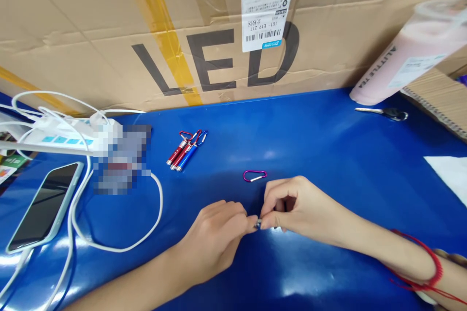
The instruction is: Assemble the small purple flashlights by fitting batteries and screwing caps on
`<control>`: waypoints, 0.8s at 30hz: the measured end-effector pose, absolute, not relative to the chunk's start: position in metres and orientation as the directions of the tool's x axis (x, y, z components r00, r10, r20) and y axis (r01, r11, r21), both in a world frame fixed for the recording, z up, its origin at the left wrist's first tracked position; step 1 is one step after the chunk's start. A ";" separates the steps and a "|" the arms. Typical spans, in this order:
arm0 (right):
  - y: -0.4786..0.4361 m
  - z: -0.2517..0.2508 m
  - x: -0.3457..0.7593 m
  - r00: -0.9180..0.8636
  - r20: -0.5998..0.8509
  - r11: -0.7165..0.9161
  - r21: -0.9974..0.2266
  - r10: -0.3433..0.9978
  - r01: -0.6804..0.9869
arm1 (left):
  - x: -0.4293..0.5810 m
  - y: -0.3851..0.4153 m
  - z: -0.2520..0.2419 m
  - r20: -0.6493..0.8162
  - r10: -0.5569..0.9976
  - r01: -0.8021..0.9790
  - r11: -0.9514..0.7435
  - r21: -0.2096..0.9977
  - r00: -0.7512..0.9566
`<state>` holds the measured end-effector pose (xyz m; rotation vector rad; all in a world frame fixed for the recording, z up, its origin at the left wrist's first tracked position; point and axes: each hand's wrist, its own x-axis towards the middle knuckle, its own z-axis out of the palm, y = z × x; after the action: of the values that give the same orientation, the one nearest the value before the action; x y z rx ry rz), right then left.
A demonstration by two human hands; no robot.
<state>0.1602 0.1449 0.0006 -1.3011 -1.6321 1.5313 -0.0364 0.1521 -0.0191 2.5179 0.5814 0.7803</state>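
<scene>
My left hand [219,233] is closed, its thumb and finger pinched at one side of a small silver metal piece [259,223]. From the other side my right hand [292,206] pinches the same piece between thumb and fingertips. Most of the piece is hidden by the fingers, so its kind cannot be made out. Just beyond the hands lies a purple carabiner [255,176] with a silver gate. Farther back to the left, several slim red and blue penlights [182,154], each with a carabiner, lie side by side on the blue table [310,136].
A large cardboard box [204,14] walls off the back. On the left are a phone [45,206], a white power strip [65,133] and looping white cables [161,204]. A pink drink cup [397,58], a key [383,112] and white paper [448,172] are on the right.
</scene>
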 end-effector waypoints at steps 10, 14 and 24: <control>0.147 -0.003 0.161 -0.369 -0.242 -0.140 -0.949 0.897 0.282 | -0.035 0.150 -0.017 0.356 0.659 0.321 -0.679 0.660 0.662; 0.146 -0.004 0.161 -0.289 0.019 0.141 -0.902 0.957 0.408 | -0.035 0.151 -0.014 0.344 0.692 0.312 -0.636 0.706 0.635; 0.141 -0.007 0.174 -0.440 0.562 0.693 -0.387 0.700 0.609 | -0.036 0.153 -0.009 0.318 0.666 0.269 -0.623 0.734 0.675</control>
<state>0.1740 0.1406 -0.0072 -0.9964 -2.1801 0.1633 -0.0357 0.1530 -0.0087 2.2198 0.7163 0.7695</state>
